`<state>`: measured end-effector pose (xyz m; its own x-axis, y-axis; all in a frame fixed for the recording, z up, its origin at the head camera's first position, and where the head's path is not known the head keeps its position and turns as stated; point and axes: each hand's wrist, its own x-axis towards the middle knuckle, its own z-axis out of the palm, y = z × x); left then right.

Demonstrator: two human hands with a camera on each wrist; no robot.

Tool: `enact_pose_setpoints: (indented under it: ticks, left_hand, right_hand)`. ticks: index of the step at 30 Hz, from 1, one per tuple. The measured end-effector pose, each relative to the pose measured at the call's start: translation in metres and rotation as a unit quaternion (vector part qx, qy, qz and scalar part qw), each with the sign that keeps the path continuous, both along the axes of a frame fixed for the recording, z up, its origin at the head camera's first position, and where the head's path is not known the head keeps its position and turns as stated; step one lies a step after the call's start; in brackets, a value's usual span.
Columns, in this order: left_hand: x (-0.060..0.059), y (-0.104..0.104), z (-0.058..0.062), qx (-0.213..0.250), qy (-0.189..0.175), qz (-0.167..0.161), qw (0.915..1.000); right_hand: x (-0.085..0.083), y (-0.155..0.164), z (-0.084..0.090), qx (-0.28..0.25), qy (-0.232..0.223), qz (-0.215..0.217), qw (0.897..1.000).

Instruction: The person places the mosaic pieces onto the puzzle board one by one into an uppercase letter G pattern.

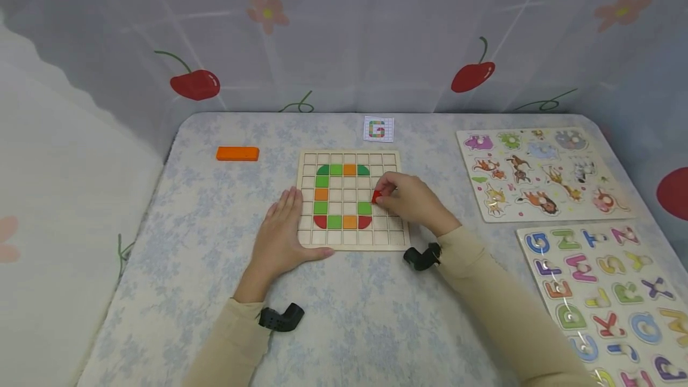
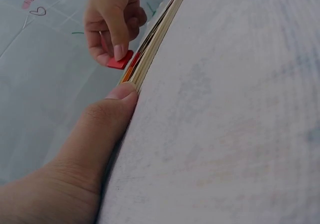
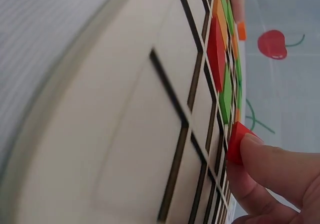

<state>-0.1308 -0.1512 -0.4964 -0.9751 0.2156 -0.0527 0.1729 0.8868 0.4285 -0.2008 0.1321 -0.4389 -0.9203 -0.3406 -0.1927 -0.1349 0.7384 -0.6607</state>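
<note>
The grid board [image 1: 352, 242] looks like pale matt wood; its red tile [image 1: 375, 196] smooth; the tablecloth [image 1: 365, 315] beneath, woven fabric.

Cherry-print curtain [image 1: 344, 34] backdrop — floral tablecloth [image 1: 376, 315].

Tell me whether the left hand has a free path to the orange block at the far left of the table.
Probably yes: the left hand lies flat at the grid board's edge, holding nothing, and only bare tablecloth shows between it and the orange block.

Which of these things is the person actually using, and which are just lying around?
In use:
wooden grid board
small red tile, pinched by right hand
left hand, flat on the board's edge
small G pattern card, probably

Lying about:
orange rectangular block
animal peg puzzle
alphabet peg puzzle
</note>
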Motion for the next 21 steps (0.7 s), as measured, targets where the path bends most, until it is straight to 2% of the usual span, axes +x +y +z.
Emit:
enact_pose_setpoints:
  ticks: [8, 21]
  left_hand:
    - [0.000, -0.001, 0.000, -0.002, -0.001, 0.000, 1.0000]
    - [0.000, -0.001, 0.000, -0.002, 0.000, -0.001, 1.0000]
  right_hand:
    - [-0.005, -0.022, -0.004, 0.013, 0.015, 0.002, 1.000]
    - [-0.004, -0.032, -0.006, 0.047, 0.028, 0.018, 0.998]
